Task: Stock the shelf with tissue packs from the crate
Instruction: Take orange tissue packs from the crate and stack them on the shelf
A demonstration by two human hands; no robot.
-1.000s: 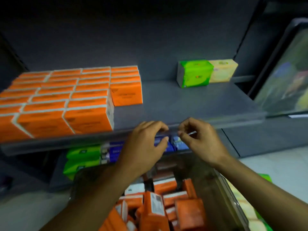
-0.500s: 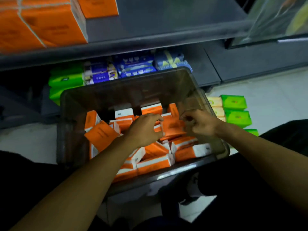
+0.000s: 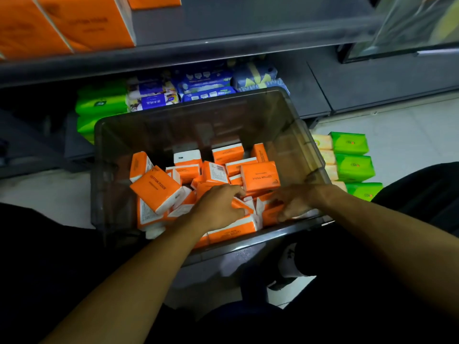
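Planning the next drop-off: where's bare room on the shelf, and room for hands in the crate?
Free: grey upper shelf right of the stacked orange tissue packs; far half of the translucent grey crate, behind the loose orange packs. Crowded: its near half around left hand and right hand; green packs and blue packs behind it.

At right of centre, on the pale tiled floor: stacked green packs, with pale yellow packs just beside them on their left. Upper centre, in shadow: blue-wrapped packs; to their left, bright green bundles. Upper right corner: a tilted glass panel. Lower centre: a white sock
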